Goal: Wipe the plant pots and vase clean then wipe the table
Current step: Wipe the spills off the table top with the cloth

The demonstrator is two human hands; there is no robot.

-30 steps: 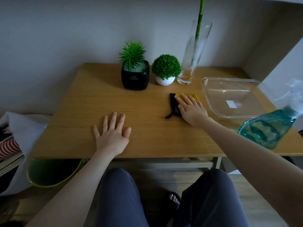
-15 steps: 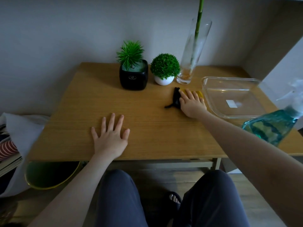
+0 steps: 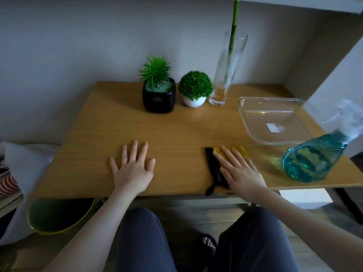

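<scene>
My right hand (image 3: 240, 171) presses flat, fingers straight, on a yellow cloth with a black edge (image 3: 213, 167) near the front edge of the wooden table (image 3: 117, 130). The cloth's black tail hangs over that edge. My left hand (image 3: 132, 169) lies flat on the table with fingers spread, holding nothing. At the back stand a black square pot (image 3: 159, 98) with a spiky plant, a white round pot (image 3: 194, 101) with a ball-shaped plant, and a tall glass vase (image 3: 227, 69) holding a green stem.
A clear plastic tray (image 3: 253, 124) sits at the right of the table. A blue spray bottle (image 3: 314, 158) stands at the front right corner. A green bin (image 3: 59, 214) and a stack of books are on the floor at the left. My knees are under the table.
My right hand has dragged the cloth from near the vase back toward the table's front edge. The left hand has stayed in place.
</scene>
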